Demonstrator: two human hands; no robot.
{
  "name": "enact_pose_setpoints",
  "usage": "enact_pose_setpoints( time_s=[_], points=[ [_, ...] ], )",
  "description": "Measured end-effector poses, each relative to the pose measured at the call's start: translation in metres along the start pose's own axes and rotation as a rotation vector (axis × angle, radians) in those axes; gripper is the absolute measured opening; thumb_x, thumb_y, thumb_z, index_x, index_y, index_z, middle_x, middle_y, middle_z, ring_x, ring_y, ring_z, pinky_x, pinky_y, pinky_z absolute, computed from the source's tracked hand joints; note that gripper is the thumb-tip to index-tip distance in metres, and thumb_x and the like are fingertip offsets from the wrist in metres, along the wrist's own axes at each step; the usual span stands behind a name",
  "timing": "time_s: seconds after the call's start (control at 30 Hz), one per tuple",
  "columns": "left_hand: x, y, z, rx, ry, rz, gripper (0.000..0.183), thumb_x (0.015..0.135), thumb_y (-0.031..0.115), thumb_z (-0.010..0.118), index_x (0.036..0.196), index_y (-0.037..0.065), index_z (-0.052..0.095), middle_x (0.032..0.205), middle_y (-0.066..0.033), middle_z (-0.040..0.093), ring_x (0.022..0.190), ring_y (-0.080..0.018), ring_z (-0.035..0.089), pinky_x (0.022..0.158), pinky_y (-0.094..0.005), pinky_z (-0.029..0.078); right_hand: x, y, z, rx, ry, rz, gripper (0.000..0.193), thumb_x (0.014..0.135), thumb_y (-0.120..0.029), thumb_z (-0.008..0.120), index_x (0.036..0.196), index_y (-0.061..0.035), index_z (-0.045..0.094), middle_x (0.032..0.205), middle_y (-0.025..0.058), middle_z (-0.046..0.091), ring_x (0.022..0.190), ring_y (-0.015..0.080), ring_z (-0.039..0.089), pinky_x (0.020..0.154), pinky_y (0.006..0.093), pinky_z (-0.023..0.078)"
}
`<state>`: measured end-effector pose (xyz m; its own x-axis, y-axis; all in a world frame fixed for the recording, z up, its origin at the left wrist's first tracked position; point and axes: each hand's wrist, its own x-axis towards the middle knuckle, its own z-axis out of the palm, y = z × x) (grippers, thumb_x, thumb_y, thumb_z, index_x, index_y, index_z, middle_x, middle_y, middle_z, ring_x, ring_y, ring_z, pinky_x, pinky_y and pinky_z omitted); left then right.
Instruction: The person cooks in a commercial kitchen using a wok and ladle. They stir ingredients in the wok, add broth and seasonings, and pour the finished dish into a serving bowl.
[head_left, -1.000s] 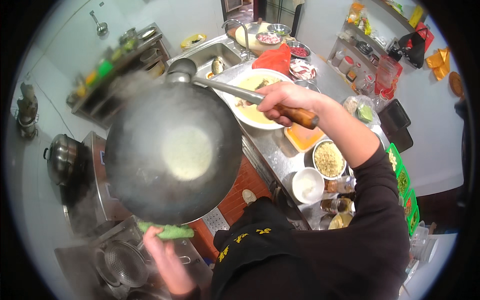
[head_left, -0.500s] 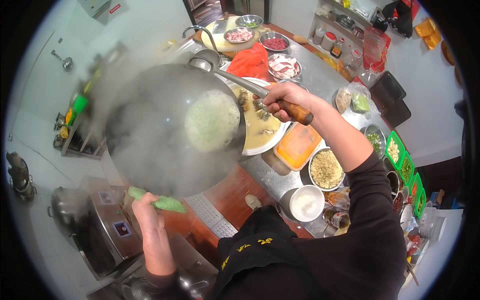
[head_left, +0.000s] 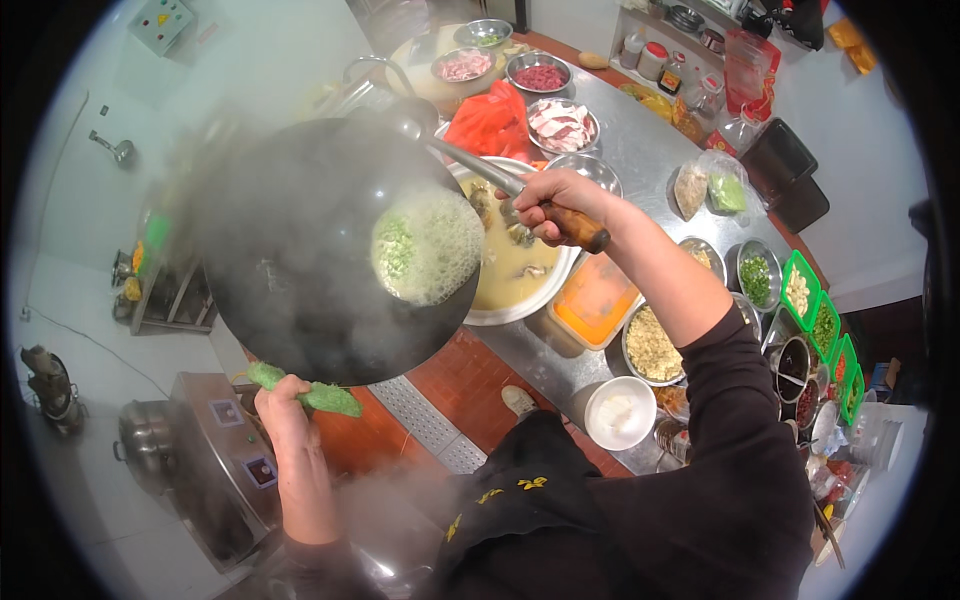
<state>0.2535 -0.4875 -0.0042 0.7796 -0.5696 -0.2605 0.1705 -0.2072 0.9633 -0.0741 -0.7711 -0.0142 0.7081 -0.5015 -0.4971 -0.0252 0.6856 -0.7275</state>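
A big black wok point(head_left: 300, 310) is held up and tilted to the right, with frothy liquid point(head_left: 430, 245) and pale green bits pooled near its right edge. My left hand point(head_left: 285, 405) is closed around a green cloth point(head_left: 330, 399) at the wok's near rim. My right hand point(head_left: 560, 205) grips the wooden handle of a ladle point(head_left: 490, 172); its shaft crosses above the wok's far right edge, and steam blurs its bowl. Beside and partly under the wok's right rim stands a white basin point(head_left: 515, 315) of yellowish broth with dark chunks in it.
Steam veils the left side. On the steel counter point(head_left: 640, 150) are bowls of sliced meat point(head_left: 563, 125), a red plastic bag point(head_left: 490, 125), an orange-filled tub point(head_left: 595, 300), a bowl of minced garlic-like bits point(head_left: 655, 345) and a white bowl point(head_left: 620, 412). Green trays point(head_left: 800, 290) line the right.
The frothy liquid has shifted toward the wok's right edge, and its green bits show more clearly. The wok and both hands sit slightly further left in view. Both grips are unchanged.
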Motion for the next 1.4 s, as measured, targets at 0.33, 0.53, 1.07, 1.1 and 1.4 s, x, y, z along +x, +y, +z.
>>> enact_pose_setpoints(
  time_s=[0.33,0.53,1.07,1.1,1.4],
  points=[
    [-0.002,0.011,0.023,0.029,0.021,0.076,0.014,0.067,-0.001,0.055,0.081,0.0,0.053,0.077,-0.0042,0.052,0.067,-0.0165,0.054,0.06,-0.0305,0.044,0.009,-0.004,-0.002,0.039,-0.013,-0.013,0.035,0.087,-0.006,0.052,0.121,-0.0013,0.049,0.065,-0.0002,0.044,0.049,0.0061,0.042,0.041,0.0194,0.036],
    [0.001,0.019,0.028,0.087,0.015,0.093,0.012,0.067,-0.002,0.055,0.079,0.0,0.052,0.075,-0.0043,0.051,0.064,-0.0157,0.052,0.057,-0.0299,0.042,0.013,-0.002,-0.004,0.074,-0.006,-0.006,0.035,0.087,-0.007,0.052,0.122,-0.0015,0.049,0.065,0.0001,0.044,0.049,0.0068,0.043,0.041,0.0193,0.036],
    [0.032,-0.012,-0.002,-0.238,-0.059,-0.064,0.032,0.067,-0.005,0.05,0.099,-0.004,0.055,0.089,-0.0089,0.057,0.079,-0.0265,0.062,0.073,-0.0404,0.054,0.002,-0.017,0.012,-0.12,-0.019,-0.111,0.038,0.083,-0.006,0.054,0.12,-0.0017,0.048,0.064,0.0027,0.046,0.047,0.0104,0.046,0.041,0.0223,0.037],
    [0.033,-0.015,-0.006,-0.229,-0.043,-0.117,0.033,0.068,-0.005,0.05,0.1,-0.003,0.056,0.09,-0.0087,0.057,0.081,-0.0268,0.062,0.076,-0.0416,0.055,0.002,-0.019,0.013,-0.135,-0.03,-0.127,0.038,0.083,-0.006,0.054,0.12,-0.0019,0.048,0.064,0.0031,0.046,0.047,0.0107,0.047,0.041,0.0224,0.037],
    [0.022,-0.01,-0.011,-0.213,-0.039,0.058,0.037,0.068,-0.006,0.048,0.104,-0.006,0.056,0.094,-0.0109,0.059,0.084,-0.0278,0.062,0.077,-0.0404,0.054,0.014,-0.014,0.017,-0.098,-0.074,-0.067,0.021,0.085,-0.006,0.057,0.105,-0.0083,0.052,0.065,0.0004,0.051,0.048,0.0077,0.05,0.044,0.0233,0.043]
  ],
)
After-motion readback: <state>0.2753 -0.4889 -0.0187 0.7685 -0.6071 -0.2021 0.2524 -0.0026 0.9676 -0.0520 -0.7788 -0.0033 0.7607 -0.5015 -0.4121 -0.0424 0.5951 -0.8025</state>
